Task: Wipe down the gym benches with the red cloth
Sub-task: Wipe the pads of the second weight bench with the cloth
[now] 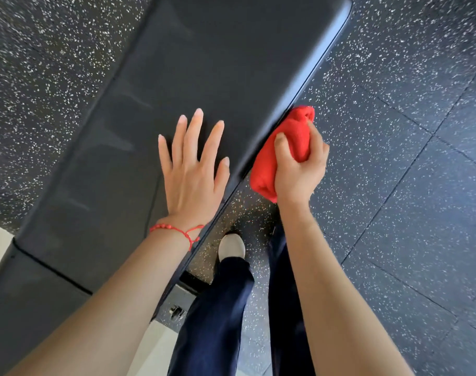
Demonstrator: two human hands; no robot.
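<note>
I am seeing my left hand [191, 169] lying spread and flat on the black bench [204, 77] pad while my right hand [299, 169] is bunching the red cloth [283, 147] against its right edge, speckled floor [407, 131] lying open beyond.

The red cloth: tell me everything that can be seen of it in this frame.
The red cloth is bright red, soft and fuzzy like terry or microfibre, bunched into a thick wad rather than spread flat. The right hand grips it, thumb over the front and fingers wrapped behind. It is pressed against the long right side edge of the black padded bench, below the top surface, with the speckled floor behind it. The left hand lies flat on the bench top, apart from it.
</note>
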